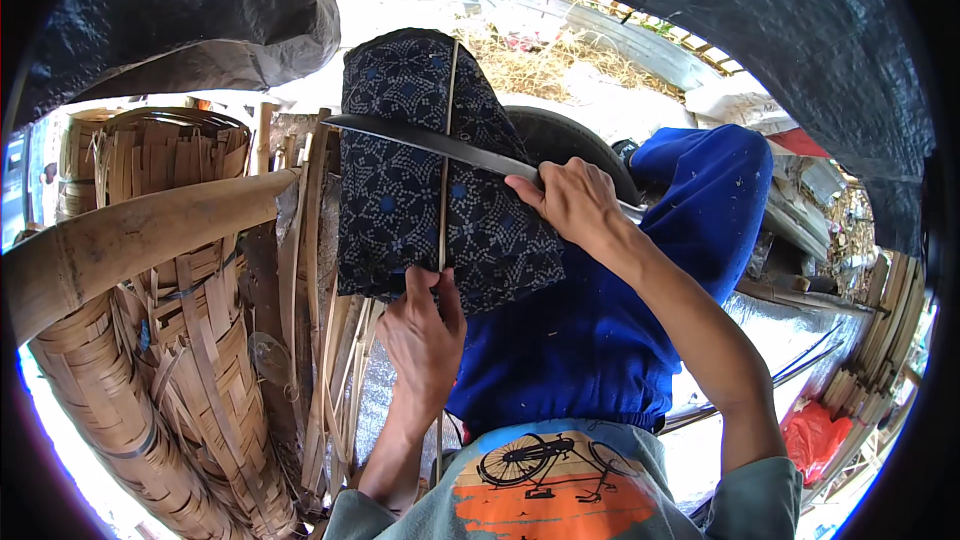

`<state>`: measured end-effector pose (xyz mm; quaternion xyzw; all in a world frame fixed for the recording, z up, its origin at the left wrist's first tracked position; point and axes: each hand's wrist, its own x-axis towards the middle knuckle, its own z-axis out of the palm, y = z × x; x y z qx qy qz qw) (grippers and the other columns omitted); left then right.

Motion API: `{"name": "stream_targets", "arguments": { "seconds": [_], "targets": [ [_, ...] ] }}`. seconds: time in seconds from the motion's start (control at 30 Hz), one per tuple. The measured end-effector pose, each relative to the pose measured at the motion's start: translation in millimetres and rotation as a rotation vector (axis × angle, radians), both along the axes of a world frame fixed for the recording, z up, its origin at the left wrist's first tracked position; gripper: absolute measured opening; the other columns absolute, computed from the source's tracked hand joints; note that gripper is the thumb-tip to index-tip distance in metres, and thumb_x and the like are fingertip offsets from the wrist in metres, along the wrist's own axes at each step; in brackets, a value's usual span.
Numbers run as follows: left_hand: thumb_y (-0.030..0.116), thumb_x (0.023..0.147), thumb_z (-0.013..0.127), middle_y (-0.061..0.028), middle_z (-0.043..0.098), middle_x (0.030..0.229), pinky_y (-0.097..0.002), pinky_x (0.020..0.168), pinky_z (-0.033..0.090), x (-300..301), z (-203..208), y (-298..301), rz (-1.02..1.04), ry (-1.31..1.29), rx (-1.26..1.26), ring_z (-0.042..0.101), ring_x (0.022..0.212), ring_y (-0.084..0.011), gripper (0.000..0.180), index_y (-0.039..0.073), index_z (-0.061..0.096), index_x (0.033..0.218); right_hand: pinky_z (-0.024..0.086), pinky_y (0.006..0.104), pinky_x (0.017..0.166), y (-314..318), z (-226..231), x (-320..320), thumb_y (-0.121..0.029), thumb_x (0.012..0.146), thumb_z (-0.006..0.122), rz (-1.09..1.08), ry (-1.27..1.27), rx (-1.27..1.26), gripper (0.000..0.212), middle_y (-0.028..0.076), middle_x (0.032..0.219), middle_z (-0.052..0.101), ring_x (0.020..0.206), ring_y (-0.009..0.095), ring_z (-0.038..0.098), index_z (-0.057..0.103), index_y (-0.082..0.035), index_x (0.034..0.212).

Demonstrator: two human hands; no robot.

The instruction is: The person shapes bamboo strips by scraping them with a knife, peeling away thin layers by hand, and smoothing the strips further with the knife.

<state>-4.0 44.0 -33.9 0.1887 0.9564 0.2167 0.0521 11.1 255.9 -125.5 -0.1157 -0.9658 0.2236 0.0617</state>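
Over my left knee lies a dark patterned cloth (395,170) with blue dots and pale motifs. A thin bamboo strip (444,202) runs lengthwise along it. My left hand (422,330) pinches the strip's near part between thumb and fingers, at the cloth's near edge. In my right hand (578,202) is a long curved knife (440,143), its grey blade reaching left across the cloth and over the strip. My right fingers wrap round the handle, which they hide, and the thumb lies along the blade's base.
A thick bamboo pole (150,240) juts in from the left above bundled woven bamboo rolls (110,400). Upright bamboo slats (320,380) stand beside my left arm. Dark sheeting (760,20) hangs overhead. More bamboo strips (850,390) and a red plastic bag (815,445) are at the right.
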Motion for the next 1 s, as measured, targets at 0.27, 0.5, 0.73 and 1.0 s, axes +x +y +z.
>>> {"name": "stream_targets", "arguments": {
  "seconds": [0.27,0.5,0.73,1.0],
  "targets": [
    [0.011,0.087,0.064,-0.0128,0.051,0.045,-0.0407,0.038,0.036,22.8,13.3,-10.9,-0.014,-0.079,-0.068,0.054,0.039,-0.032,0.017,0.006,0.049,0.083,0.045,0.0365,0.035,5.0,-18.4,-46.9,-0.043,0.092,0.056,-0.008,0.035,0.079,0.049,0.011,0.046,0.053,0.04,0.024,0.054,0.064,-0.002,0.068],
    [0.011,0.086,0.067,-0.0085,0.044,0.042,-0.0339,0.035,0.028,34.2,30.9,-34.0,0.051,-0.281,0.032,0.044,0.031,-0.0206,0.02,0.005,0.05,0.076,0.028,0.0288,0.033,29.2,-51.4,-93.6,-0.004,0.093,0.045,0.287,-0.07,0.454,0.051,0.002,0.05,0.038,0.039,0.013,0.034,0.038,-0.011,0.144],
    [0.023,0.095,0.055,-0.0038,0.044,0.043,-0.0302,0.039,0.024,3.7,16.5,-26.6,0.18,-0.415,0.131,0.034,0.037,-0.0083,0.036,0.0,0.058,0.068,0.034,0.0322,0.036,28.9,-37.6,-23.8,-0.004,0.09,0.052,0.319,0.305,0.208,0.051,0.005,0.051,0.041,0.039,0.018,0.042,0.037,0.005,0.138],
    [0.033,0.098,0.048,-0.0013,0.043,0.051,-0.0287,0.046,0.026,-22.1,3.4,-19.4,0.276,-0.555,0.343,0.037,0.05,-0.0067,0.047,0.001,0.053,0.065,0.045,0.0363,0.061,43.5,-10.6,37.1,-0.003,0.088,0.055,0.278,0.123,0.26,0.05,0.013,0.082,0.054,0.06,0.023,0.049,0.04,0.003,0.135]
  ]
}}
